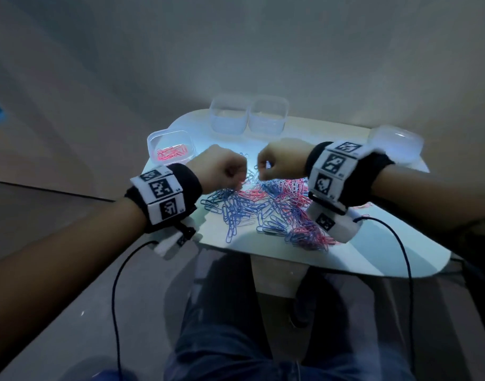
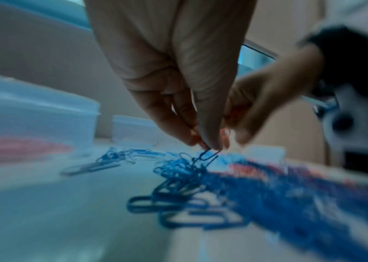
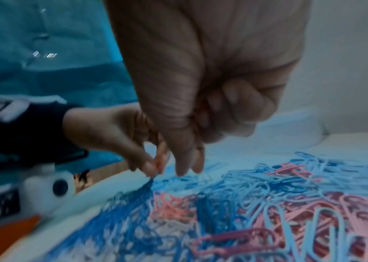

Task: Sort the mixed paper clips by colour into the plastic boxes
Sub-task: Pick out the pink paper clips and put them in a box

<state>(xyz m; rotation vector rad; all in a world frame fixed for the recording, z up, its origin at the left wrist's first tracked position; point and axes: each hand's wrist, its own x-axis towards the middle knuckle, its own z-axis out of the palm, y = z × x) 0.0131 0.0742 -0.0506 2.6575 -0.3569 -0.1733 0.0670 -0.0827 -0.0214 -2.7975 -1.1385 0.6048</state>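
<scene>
At the far edge of the paper clip pile: both hands meet, knuckles up, just above the clips.
Left hand (image 2: 178, 85): fingertips (image 2: 209, 143) pressed together on the top loop of a dark blue clip (image 2: 207, 156), which hangs down into the tangle below; pink clips appear to be tucked in the same fingers.
Right hand (image 3: 212, 79): two fingers point down at the pile, the rest curl into the palm, where something pink shows; it seems to hold gathered pink clips, though blur leaves that unsure.
Paper clip pile (image 1: 266, 207): blue, pink and white clips mixed, spread from beneath the hands toward the person.
Key relation: the pinched clip stands nearly upright, long axis vertical, directly under the left hand and linked to neighbours, so a straight lift would likely drag others up.
Pink box (image 1: 171, 148): left of the pile, already holding pink clips; the left hand is the nearer one.
Two clear boxes (image 1: 248, 116): beyond the pile, side by side, no clips visible in them.
Fourth box (image 1: 396, 141): right of the pile, partly behind the right wrist.
Surface (image 1: 387, 243): a small pale tabletop with rounded corners, brightly lit in the middle.
Room: dim, with plain walls beyond the pile and the person's knees below the surface.
</scene>
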